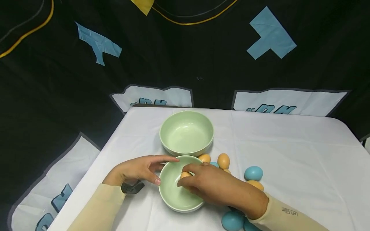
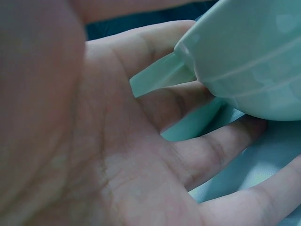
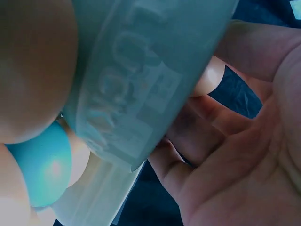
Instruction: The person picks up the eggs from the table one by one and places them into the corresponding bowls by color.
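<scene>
A small light green bowl point(image 1: 173, 195) stands on the white table, right in front of a larger green bowl point(image 1: 186, 131). My right hand point(image 1: 211, 183) reaches over the small bowl's right rim and pinches an orange-brown egg point(image 1: 186, 175) inside it. In the right wrist view, part of that egg point(image 3: 211, 77) shows past the bowl's rim. My left hand point(image 1: 141, 168) rests at the bowl's left side, index finger stretched along the rim and thumb near its edge. The left wrist view shows its fingers point(image 2: 207, 153) fairly straight beside the bowl's outer wall point(image 2: 254, 61).
Brown eggs point(image 1: 224, 161) and part of a blue egg lie right of the bowls. Farther right are another blue egg point(image 1: 253, 173) and a brown egg point(image 1: 255, 185). More blue eggs point(image 1: 232, 220) lie below my right forearm. A dark curtain point(image 1: 185, 64) hangs behind the table.
</scene>
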Demonstrator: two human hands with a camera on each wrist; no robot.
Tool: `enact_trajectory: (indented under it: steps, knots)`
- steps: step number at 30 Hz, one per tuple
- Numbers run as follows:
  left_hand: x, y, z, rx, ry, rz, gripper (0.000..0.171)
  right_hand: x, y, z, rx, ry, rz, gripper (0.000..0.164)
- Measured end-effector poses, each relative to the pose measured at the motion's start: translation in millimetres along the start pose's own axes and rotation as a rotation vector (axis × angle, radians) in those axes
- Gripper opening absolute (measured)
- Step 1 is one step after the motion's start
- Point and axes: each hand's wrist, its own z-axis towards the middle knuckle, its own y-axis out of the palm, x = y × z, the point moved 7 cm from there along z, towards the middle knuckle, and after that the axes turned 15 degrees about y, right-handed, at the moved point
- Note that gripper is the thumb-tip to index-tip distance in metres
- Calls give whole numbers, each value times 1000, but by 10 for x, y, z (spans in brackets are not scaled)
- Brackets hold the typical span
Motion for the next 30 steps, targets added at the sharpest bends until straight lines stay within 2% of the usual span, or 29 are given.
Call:
enact_trajectory:
  steps: [6, 15, 18, 30]
  knots:
    - [15, -8, 1, 4, 15, -11, 84, -37, 56, 20, -71, 3, -53, 29]
    - [-24, -7, -46, 22, -42, -22, 84, -131, 134, 113, -138, -43, -157, 27]
    - [-24, -13, -40, 18, -34, -13, 84, -148, 165, 131, -169, -40, -185, 29]
    - [-17, -10, -12, 12, -18, -26, 84, -116, 223, 128, -211, 25, -179, 34]
